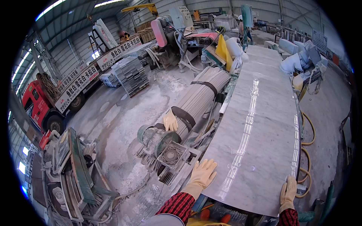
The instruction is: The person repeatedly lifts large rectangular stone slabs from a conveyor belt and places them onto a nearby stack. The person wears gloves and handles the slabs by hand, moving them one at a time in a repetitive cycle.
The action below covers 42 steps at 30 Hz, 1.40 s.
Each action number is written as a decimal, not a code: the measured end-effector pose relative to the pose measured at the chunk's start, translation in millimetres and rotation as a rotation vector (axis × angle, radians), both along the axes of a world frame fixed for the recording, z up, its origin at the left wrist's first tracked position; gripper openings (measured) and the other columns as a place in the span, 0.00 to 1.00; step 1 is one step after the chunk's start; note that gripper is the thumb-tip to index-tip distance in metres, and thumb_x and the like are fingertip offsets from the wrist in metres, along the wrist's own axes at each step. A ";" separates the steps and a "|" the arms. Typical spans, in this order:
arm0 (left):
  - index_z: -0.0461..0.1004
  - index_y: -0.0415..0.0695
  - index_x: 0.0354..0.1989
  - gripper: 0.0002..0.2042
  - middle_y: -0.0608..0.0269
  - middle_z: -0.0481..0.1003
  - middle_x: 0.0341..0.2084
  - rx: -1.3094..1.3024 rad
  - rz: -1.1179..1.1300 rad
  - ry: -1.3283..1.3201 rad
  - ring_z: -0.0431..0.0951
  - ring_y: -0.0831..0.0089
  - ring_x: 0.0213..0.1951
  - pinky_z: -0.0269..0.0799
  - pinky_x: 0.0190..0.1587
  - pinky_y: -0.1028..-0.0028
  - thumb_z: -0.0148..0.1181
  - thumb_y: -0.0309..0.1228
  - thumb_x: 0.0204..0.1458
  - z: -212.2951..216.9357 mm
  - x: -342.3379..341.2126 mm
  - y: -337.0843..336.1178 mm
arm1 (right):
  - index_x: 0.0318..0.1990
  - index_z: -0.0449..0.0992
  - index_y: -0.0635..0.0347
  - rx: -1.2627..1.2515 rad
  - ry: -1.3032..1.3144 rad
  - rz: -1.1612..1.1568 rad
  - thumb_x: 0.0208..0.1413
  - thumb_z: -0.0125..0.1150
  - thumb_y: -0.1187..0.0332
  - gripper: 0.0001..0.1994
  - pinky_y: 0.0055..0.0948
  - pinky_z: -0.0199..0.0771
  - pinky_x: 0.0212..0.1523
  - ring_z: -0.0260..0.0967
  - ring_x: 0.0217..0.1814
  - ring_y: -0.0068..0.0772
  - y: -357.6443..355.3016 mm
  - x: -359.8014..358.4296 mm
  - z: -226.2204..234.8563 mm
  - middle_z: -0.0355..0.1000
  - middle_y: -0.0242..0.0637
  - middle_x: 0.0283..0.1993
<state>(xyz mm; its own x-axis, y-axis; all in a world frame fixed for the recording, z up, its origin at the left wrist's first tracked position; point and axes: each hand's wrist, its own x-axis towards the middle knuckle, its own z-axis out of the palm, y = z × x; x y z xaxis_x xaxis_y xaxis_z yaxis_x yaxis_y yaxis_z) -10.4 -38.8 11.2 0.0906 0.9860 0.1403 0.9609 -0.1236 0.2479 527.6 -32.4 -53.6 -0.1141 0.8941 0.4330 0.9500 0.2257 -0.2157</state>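
Observation:
A long polished slab of pale grey, veined stone (260, 150) stretches away from me, with seams across it and bright light streaks reflected on top. My left hand (202, 174), in a cream rubber glove, lies on the slab's near left edge, fingers stretched out. On the near right edge rests my right hand (288, 192), gloved alike, its fingers extended forward along the rim. Neither hand grips anything that shows. Both forearms wear red and black checked sleeves. Below the slab's near end, two orange-red round parts (215, 216) peek out.
Left of the slab are a dusty motor (160, 141) and a strapped bundle of long strips (196, 98), with a loose glove (170, 121) on it. Yellow hoses (310, 165) loop at right. Scrap frames (77, 177) lie lower left; a red truck (37, 101) stands beyond. People are farther back.

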 end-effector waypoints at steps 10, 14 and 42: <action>0.71 0.54 0.68 0.23 0.60 0.67 0.74 0.011 0.006 -0.018 0.63 0.54 0.75 0.52 0.76 0.41 0.58 0.44 0.66 -0.8 -0.2 -4.0 | 0.71 0.69 0.65 -0.019 0.008 -0.012 0.68 0.56 0.74 0.24 0.54 0.57 0.79 0.62 0.76 0.62 -5.0 -4.4 7.3 0.67 0.58 0.73; 0.71 0.53 0.68 0.23 0.56 0.68 0.72 0.072 -0.017 -0.024 0.66 0.50 0.73 0.55 0.73 0.37 0.58 0.44 0.66 -7.1 -2.9 -6.8 | 0.70 0.69 0.66 -0.030 0.009 -0.008 0.68 0.56 0.74 0.24 0.54 0.57 0.79 0.62 0.76 0.63 -6.6 -7.0 12.6 0.67 0.59 0.73; 0.72 0.50 0.67 0.22 0.52 0.70 0.71 0.102 -0.031 -0.061 0.66 0.50 0.73 0.54 0.77 0.51 0.57 0.43 0.67 -5.9 -5.6 -15.9 | 0.67 0.72 0.66 -0.039 0.036 -0.064 0.67 0.57 0.73 0.22 0.54 0.60 0.77 0.64 0.74 0.64 -16.3 -14.1 15.0 0.69 0.59 0.70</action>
<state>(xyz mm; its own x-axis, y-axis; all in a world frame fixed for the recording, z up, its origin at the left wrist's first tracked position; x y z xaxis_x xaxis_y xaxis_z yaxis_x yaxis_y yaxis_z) -15.9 -54.7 5.3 0.1094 0.9630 0.2463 0.9395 -0.1810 0.2907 513.5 -48.7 -38.6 -0.0416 0.9153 0.4007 0.9537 0.1560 -0.2573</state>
